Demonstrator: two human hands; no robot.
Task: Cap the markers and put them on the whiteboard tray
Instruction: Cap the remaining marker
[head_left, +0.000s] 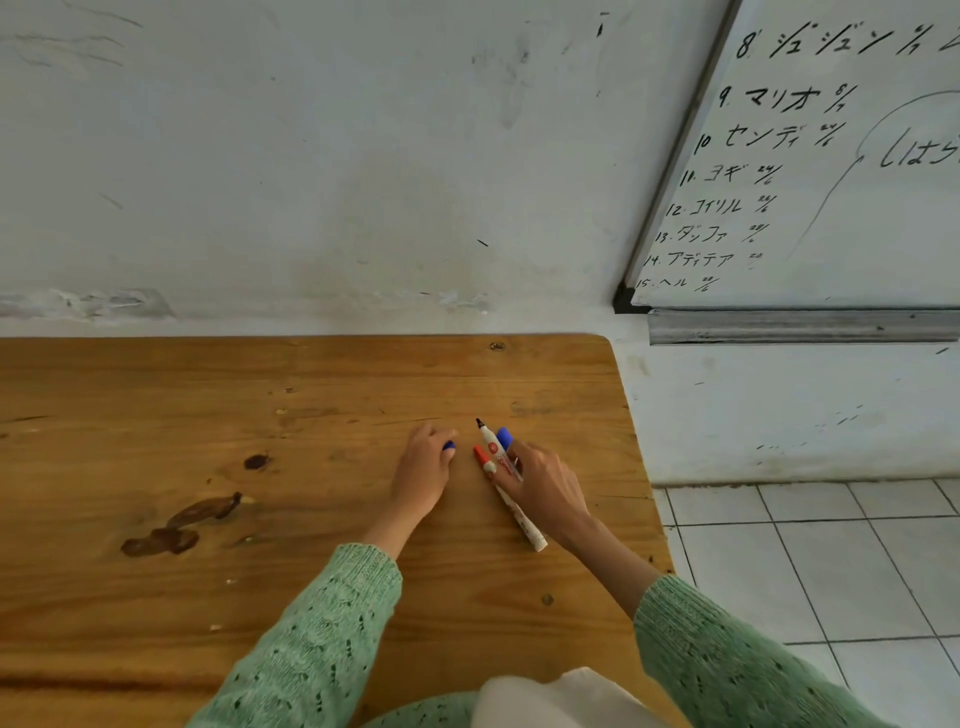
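Observation:
Three white markers lie bunched together on the wooden table near its right edge. One has a bare black tip pointing away from me. Beside it, a second marker shows a blue end. The third, with a red end, lies flat and runs back toward me under my right hand, whose fingers are closed over the black-tipped and blue markers. My left hand rests on the table just left of them, pinching a small blue cap. The grey metal whiteboard tray hangs on the wall at the far right.
The whiteboard above the tray carries black handwriting. The table stands against a scuffed white wall. The table's right edge is close to my right hand, with a white tiled floor beyond it. Dark stains mark the table's left half.

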